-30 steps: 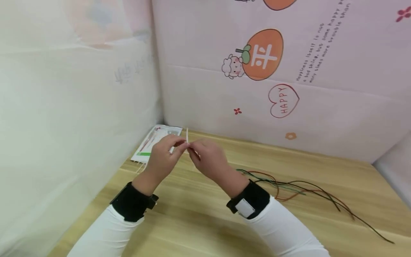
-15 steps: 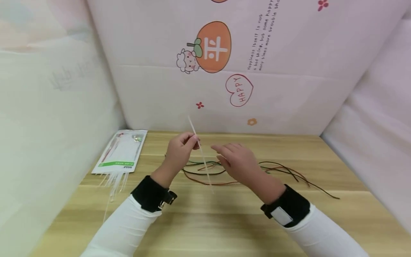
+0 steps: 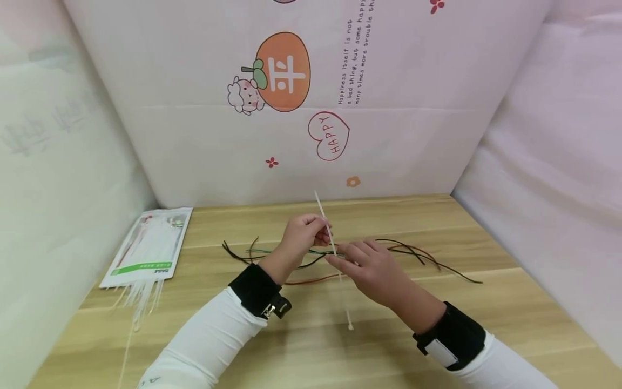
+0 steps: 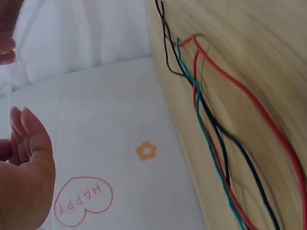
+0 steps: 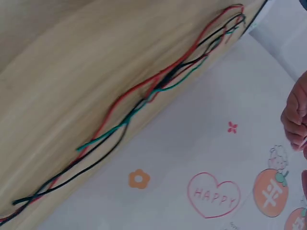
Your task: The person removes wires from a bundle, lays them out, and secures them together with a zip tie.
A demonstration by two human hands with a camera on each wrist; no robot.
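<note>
Left hand (image 3: 302, 237) pinches a white zip tie (image 3: 332, 254) near its top end, held tilted above the wires (image 3: 403, 251). Right hand (image 3: 370, 266) just beside the tie's middle, fingers (image 3: 340, 262) loosely extended, touching it; grip on it unclear. Tie's lower end hangs nearer the person than the wires, over the bench (image 3: 301, 346). Tie pack (image 3: 148, 246) lies well left of the wires

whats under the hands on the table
A loose bundle of red, green and black wires lies on the wooden table beneath the left hand and right hand. The hands cover the wires' middle stretch, so how they cross there is hidden.
</note>
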